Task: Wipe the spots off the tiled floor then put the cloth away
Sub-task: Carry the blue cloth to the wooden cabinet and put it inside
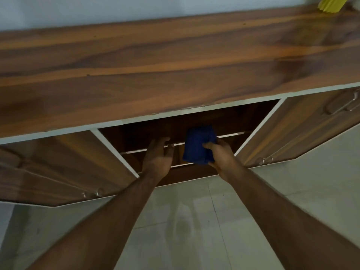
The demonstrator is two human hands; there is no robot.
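A folded blue cloth (198,145) is held in front of the open middle compartment of a wooden cabinet (175,65). My right hand (220,158) grips the cloth from its right side, thumb over the front. The cloth sits at the level of the white-edged inner shelf (231,135). My left hand (158,156) reaches into the same compartment just left of the cloth, fingers loosely curved near the shelf edge and holding nothing. The light tiled floor (194,221) lies below between my forearms.
Two cabinet doors stand swung open: the left door (64,168) and the right door (303,129) with a metal handle (348,104). A yellow object (331,4) sits on the cabinet top at the far right. A pale wall is behind.
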